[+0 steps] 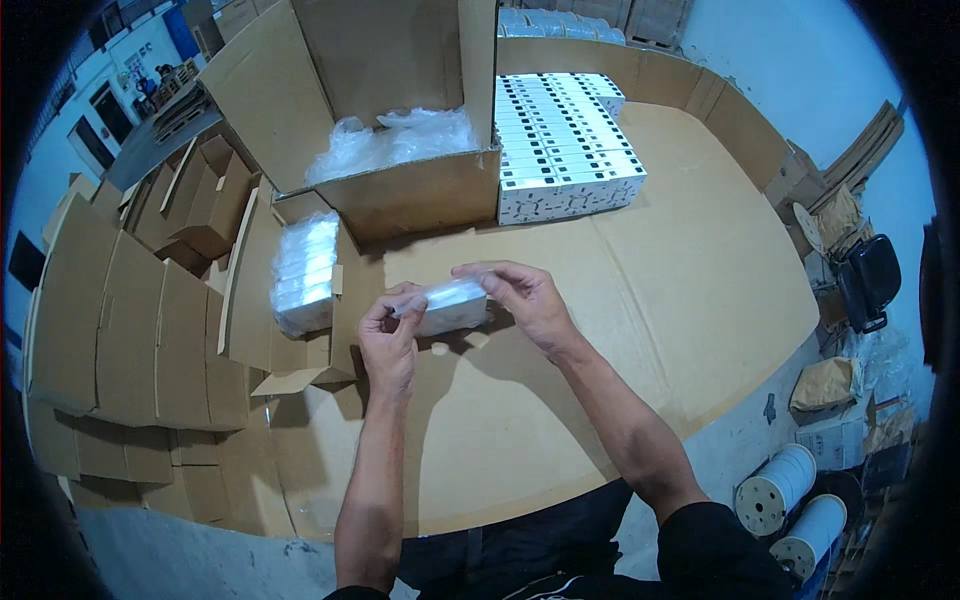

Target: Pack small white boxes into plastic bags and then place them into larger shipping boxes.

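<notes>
Between my two hands, above the cardboard-covered table, is a small white box in clear plastic wrap (450, 308). My left hand (392, 335) pinches its left end, thumb on the near side. At the other end, my right hand (525, 303) holds the wrap between thumb and fingers. Just left of my left hand stands an open carton (345, 300) with several wrapped white boxes (305, 270) stacked in a row. Behind it, a larger open carton (420, 195) holds crumpled clear plastic bags (400, 140).
Several white printed boxes (570, 185) lie in rows at the back of the table (700, 300). Empty cartons (130, 310) crowd the left side. A cardboard wall (740, 125) edges the table's far right. White spools (780, 485) and a black chair (868, 280) are beyond it on the right.
</notes>
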Tool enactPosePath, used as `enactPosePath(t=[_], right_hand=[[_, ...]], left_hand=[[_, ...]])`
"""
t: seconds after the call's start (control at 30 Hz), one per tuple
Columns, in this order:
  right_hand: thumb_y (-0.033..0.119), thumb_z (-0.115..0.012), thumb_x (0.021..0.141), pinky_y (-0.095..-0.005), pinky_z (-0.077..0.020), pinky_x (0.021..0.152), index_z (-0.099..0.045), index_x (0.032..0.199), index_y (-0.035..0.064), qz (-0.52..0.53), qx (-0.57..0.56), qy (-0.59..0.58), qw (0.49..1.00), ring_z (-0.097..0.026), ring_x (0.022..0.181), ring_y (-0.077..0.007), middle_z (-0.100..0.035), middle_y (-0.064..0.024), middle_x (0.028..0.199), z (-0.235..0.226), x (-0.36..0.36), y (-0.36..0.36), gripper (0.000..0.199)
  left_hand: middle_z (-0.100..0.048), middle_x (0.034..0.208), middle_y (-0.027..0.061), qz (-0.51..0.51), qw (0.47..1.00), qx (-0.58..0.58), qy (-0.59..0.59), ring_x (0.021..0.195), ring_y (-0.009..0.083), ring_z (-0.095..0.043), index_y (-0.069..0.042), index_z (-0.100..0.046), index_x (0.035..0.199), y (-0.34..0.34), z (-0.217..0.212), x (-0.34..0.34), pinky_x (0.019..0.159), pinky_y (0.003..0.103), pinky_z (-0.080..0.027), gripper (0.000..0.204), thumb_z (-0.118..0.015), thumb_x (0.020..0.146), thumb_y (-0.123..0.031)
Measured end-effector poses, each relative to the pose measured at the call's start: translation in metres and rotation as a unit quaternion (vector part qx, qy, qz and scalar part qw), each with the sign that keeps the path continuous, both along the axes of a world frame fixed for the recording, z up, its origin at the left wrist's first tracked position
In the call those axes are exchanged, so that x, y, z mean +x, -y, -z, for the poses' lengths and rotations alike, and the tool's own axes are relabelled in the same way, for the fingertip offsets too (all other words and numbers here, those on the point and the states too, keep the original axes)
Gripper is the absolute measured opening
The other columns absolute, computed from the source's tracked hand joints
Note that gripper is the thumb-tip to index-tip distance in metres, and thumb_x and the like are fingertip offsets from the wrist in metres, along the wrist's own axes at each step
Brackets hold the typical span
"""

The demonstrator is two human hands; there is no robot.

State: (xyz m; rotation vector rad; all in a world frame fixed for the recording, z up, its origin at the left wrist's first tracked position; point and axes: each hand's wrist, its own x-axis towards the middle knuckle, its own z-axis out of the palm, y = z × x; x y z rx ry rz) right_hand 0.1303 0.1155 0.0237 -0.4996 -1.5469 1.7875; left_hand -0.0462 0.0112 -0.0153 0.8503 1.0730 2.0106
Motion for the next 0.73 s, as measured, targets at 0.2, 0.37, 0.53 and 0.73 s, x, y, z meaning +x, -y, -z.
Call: enactPosePath(t=[0.2, 0.37, 0.53, 0.73], right_hand=[[0.0, -0.069, 0.094, -0.0263, -0.0555, 0.086, -0.062, 0.131, -0.0006, -0.017, -0.03, 0.038, 0.999, -0.065, 0.106, -0.0123, -0.07, -0.0052, 0.116, 0.008, -0.002, 0.001, 0.037], [0.003, -0.069, 0.095, -0.0271, -0.0551, 0.087, -0.069, 0.12, -0.0014, -0.028, -0.018, 0.091, 0.995, -0.066, 0.099, -0.0107, -0.072, -0.0069, 0.109, 0.003, 0.004, 0.0, 0.025], [0.006, -0.07, 0.095, -0.0258, -0.0538, 0.078, -0.071, 0.11, -0.0025, 0.002, 0.087, 0.099, 0.991, -0.064, 0.091, -0.0105, -0.073, -0.0103, 0.106, -0.001, 0.01, -0.007, 0.017], [0.015, -0.069, 0.098, -0.0301, -0.0544, 0.08, -0.068, 0.113, -0.0016, 0.018, 0.106, 0.064, 0.992, -0.064, 0.097, -0.0143, -0.072, -0.012, 0.113, 0.018, 0.011, -0.013, 0.022]], left_hand=[[-0.069, 0.11, 0.0081, -0.001, 0.998, -0.027, 0.061, 0.104, 0.0153, -0.062, -0.004, -0.072, 0.097, -0.003, -0.006, 0.005, 0.093, 0.031, -0.049, 0.01, -0.079, 0.09, -0.008], [-0.069, 0.111, 0.0074, 0.034, 0.989, -0.129, -0.065, 0.097, 0.0127, -0.063, -0.004, -0.071, 0.099, 0.003, -0.012, 0.0, 0.083, 0.028, -0.052, 0.012, -0.078, 0.09, -0.007], [-0.069, 0.111, 0.0073, 0.053, 0.984, -0.138, -0.096, 0.097, 0.0111, -0.062, -0.003, -0.07, 0.098, 0.008, -0.019, -0.007, 0.081, 0.025, -0.05, 0.011, -0.078, 0.09, -0.006], [-0.069, 0.106, 0.0052, 0.006, 0.996, -0.066, -0.054, 0.082, 0.0069, -0.058, -0.008, -0.066, 0.099, 0.001, -0.002, -0.003, 0.07, 0.022, -0.047, 0.015, -0.078, 0.09, -0.006]])
